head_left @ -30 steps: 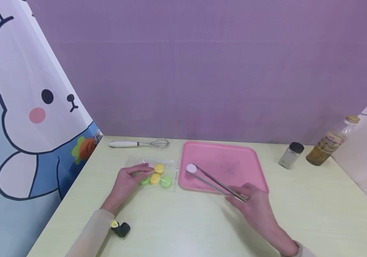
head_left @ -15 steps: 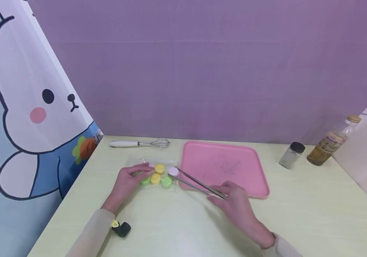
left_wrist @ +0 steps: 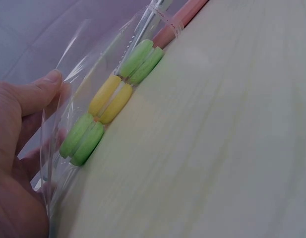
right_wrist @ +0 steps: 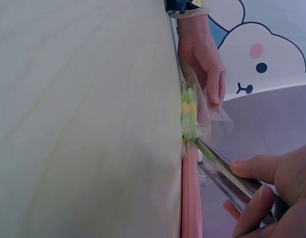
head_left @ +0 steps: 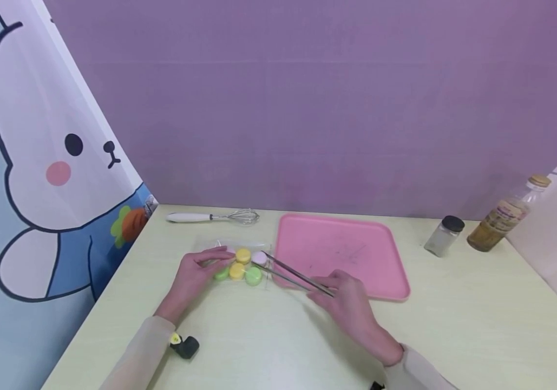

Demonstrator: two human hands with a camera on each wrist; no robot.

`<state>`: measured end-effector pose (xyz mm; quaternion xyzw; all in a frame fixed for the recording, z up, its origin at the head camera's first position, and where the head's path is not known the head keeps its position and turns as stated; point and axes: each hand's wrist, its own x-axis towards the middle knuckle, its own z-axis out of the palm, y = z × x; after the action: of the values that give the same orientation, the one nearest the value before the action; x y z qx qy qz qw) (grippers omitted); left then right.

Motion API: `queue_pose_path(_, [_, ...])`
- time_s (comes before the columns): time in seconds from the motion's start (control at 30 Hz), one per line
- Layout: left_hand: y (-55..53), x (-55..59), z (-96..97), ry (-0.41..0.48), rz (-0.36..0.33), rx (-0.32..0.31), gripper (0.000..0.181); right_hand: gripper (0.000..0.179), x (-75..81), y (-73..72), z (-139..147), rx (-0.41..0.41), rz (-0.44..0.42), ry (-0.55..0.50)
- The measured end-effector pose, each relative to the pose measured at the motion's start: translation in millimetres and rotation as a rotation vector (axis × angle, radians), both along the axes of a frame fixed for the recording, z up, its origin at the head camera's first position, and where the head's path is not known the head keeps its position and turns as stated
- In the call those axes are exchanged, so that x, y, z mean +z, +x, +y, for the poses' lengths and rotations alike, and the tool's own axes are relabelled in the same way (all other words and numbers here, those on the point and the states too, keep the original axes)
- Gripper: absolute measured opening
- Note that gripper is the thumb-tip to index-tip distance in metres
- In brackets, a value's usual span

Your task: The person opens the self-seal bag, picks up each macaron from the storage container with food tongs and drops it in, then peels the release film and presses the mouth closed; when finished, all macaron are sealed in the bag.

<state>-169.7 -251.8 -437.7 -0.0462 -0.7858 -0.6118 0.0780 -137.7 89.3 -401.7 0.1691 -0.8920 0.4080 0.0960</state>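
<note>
A clear plastic bag (head_left: 209, 245) lies on the table with several macarons in it, among them a yellow macaron (head_left: 243, 255) and a green macaron (head_left: 253, 276). My left hand (head_left: 197, 273) holds the bag's left end, its film between thumb and fingers in the left wrist view. With my right hand (head_left: 348, 309) I grip metal tongs (head_left: 299, 273), thumb on one side and fingers on the other. The tongs' tips are at a lilac macaron (head_left: 259, 258) at the bag's right end. Another lilac macaron is partly hidden by my left fingertips.
A pink tray (head_left: 341, 233) lies right of the bag, under the tongs. Behind the bag lies a whisk (head_left: 188, 218) with a white handle. A small black-lidded jar (head_left: 441, 238) and a corked bottle (head_left: 499, 219) stand at the right. A purple backdrop (head_left: 278, 108) rises behind the table.
My right hand has moved left with the tongs, carrying the lilac macaron from over the tray to the bag's right end. My left hand has stayed at the bag.
</note>
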Motion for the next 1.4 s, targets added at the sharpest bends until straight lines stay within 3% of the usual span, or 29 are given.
queue_pose_path(0.67, [-2.0, -1.3, 0.3, 0.008, -0.01, 0.0, 0.021, 0.028, -4.3, -1.2, -3, 0.003, -0.008, -0.032])
queue_pose_path(0.77, [-0.1, 3.2, 2.1, 0.006, -0.025, -0.002, 0.02, 0.029, -3.4, -0.5, -3, -0.002, -0.012, -0.028])
queue_pose_path(1.03, [14.9, 30.3, 10.1, -0.028, -0.028, -0.009, 0.019, 0.03, 0.5, 3.7, -1, -0.006, 0.0, -0.013])
queue_pose_path(1.17, [8.7, 17.5, 5.9, -0.017, -0.012, -0.011, 0.019, 0.031, 2.5, 10.3, 4, -0.02, -0.005, -0.002])
queue_pose_path(1.27, [8.0, 16.8, 5.7, -0.004, -0.012, -0.009, 0.019, 0.033, 4.4, 17.6, 11, -0.041, -0.025, -0.01])
queue_pose_path(1.4, [16.5, 32.0, 9.8, -0.018, -0.013, -0.009, 0.019, 0.033, 5.9, 28.6, 24, -0.072, -0.012, -0.035])
